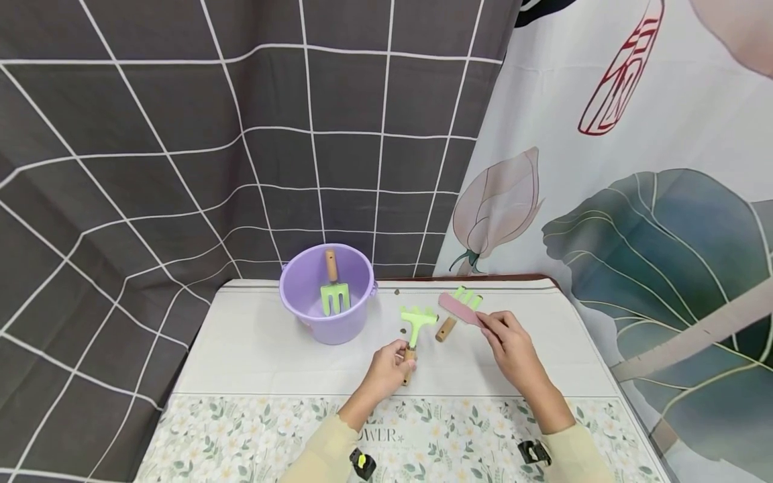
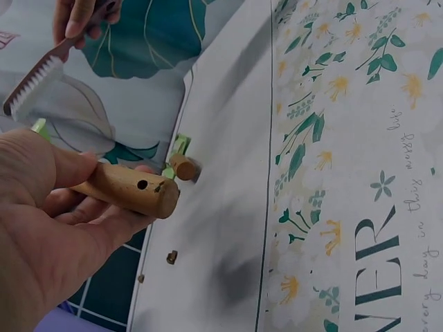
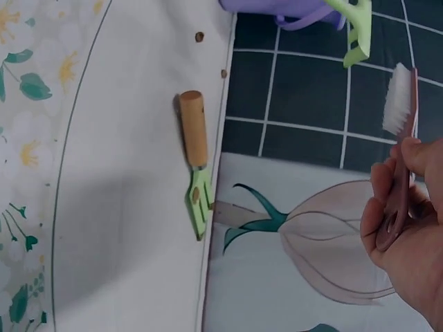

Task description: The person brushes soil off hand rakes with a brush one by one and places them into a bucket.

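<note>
My left hand (image 1: 386,367) grips the wooden handle (image 2: 131,188) of a small green garden rake (image 1: 418,320), its tines pointing away from me. In my right hand (image 1: 510,345) is a pink brush (image 1: 460,308) with white bristles (image 3: 398,100), held by its handle. The brush is raised to the right of the rake. Below it on the table lies a second green tool with a wooden handle (image 3: 194,128) and a slotted head (image 3: 199,204), partly covered by the brush in the head view.
A purple bucket (image 1: 329,330) stands at the back left, with a green garden fork (image 1: 335,297) leaning inside. Small brown crumbs (image 2: 172,257) lie on the white and floral tablecloth (image 1: 253,362). Curtains hang close behind the table.
</note>
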{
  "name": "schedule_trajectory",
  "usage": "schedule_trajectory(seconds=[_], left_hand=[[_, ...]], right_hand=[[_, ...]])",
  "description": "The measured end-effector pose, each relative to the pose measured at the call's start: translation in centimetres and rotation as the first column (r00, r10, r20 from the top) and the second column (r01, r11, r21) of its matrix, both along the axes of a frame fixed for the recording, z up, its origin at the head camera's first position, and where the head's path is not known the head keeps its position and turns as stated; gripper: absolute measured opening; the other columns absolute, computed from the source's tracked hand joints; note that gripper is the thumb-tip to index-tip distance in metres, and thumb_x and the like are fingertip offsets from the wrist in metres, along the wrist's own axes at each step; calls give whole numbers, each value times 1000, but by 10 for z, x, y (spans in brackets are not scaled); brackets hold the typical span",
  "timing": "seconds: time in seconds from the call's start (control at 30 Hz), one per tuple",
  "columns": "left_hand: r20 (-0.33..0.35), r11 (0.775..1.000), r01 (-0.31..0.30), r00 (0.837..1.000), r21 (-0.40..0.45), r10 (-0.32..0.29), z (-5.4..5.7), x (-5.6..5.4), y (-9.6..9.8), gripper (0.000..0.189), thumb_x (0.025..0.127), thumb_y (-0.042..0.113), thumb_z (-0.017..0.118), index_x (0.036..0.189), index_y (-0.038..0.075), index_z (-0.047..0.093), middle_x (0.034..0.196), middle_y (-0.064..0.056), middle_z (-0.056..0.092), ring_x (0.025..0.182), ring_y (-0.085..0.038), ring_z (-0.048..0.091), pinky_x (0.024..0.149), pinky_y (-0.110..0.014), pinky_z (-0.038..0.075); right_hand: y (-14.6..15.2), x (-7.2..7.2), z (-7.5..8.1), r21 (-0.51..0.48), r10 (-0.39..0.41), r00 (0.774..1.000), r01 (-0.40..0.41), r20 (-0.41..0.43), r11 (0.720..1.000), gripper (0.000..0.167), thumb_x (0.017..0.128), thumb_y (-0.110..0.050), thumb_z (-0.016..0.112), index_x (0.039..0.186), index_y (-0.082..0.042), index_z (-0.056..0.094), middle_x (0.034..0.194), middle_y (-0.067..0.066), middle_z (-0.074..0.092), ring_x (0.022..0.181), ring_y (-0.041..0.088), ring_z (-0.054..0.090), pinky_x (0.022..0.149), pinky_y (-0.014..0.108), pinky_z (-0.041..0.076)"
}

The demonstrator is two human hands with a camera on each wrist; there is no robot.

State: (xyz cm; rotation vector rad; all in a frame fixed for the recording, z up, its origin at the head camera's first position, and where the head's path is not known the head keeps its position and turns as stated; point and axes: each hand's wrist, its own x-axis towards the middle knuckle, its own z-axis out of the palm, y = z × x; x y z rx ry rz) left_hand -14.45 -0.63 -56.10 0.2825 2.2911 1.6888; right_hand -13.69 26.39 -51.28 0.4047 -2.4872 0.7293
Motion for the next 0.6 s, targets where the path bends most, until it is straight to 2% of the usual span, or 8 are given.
schedule_trajectory(seconds=[0.27, 0.43, 0.6], left_hand=[[-45, 1000, 20, 999, 11, -20, 3, 1, 3, 27, 98, -2, 61, 124, -8, 62, 105, -12, 68, 94, -21, 68, 76, -25, 61], [-84, 999, 45, 995, 5, -45, 3, 3, 3, 25, 99, -3, 59, 123, -7, 63, 106, -14, 70, 97, -24, 69, 79, -27, 60], [-99, 998, 67, 993, -21, -69, 0, 2, 4, 25, 99, -3, 59, 123, -7, 64, 108, -13, 71, 101, -26, 70, 87, -32, 61]], right_hand=[[-7, -2, 8, 107, 139, 990, -139, 3, 984, 37, 92, 4, 72, 128, -2, 71, 108, 8, 60, 85, 10, 58, 65, 26, 54], [-11, -5, 13, 161, 170, 986, -168, 6, 972, 35, 91, 3, 73, 126, -2, 73, 106, 7, 60, 84, 10, 56, 64, 27, 53], [-10, -10, 19, 203, 166, 986, -169, 31, 964, 34, 90, 4, 74, 124, -2, 74, 103, 7, 60, 79, 11, 55, 61, 27, 52]])
